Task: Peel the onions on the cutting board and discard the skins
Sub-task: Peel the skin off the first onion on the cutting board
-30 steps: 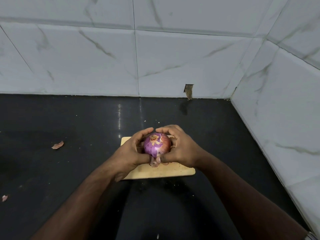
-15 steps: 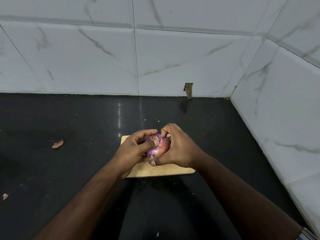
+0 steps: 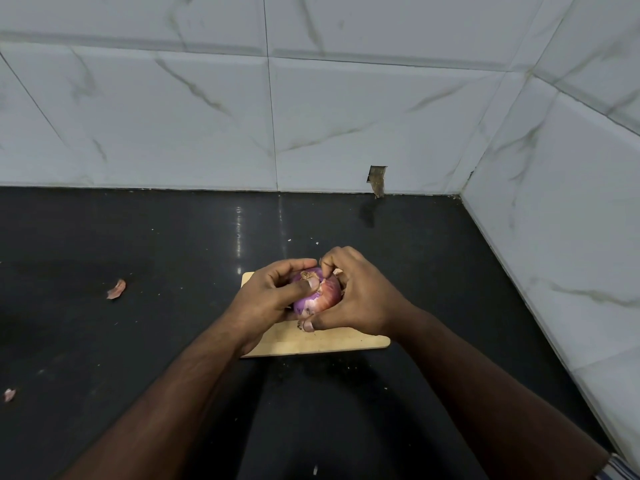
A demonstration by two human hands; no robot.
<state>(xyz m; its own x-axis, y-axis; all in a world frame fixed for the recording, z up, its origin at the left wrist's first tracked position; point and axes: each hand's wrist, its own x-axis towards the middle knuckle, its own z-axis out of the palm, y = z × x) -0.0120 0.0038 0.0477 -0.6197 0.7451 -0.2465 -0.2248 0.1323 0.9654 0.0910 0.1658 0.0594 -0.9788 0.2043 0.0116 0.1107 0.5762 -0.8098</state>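
A purple onion [image 3: 317,297] with patches of reddish dry skin is held just above the small wooden cutting board [image 3: 332,341]. My left hand [image 3: 266,301] grips it from the left, thumb pressed across its top near the dry stem end. My right hand [image 3: 356,296] wraps it from the right, fingertips curled onto the top and thumb under its lower edge. Most of the onion is hidden between the two hands. A loose bit of skin [image 3: 339,271] shows behind my right fingers.
The board lies on a black countertop [image 3: 138,323]. Two onion skin scraps lie on it at the left [image 3: 116,289] and far left [image 3: 9,394]. White marble tile walls [image 3: 346,126] close the back and right side, meeting in a corner.
The onion has been turned in my hands, and both hands have closed further round it. My left thumb moved up onto the top; my right fingertips now curl over the top.
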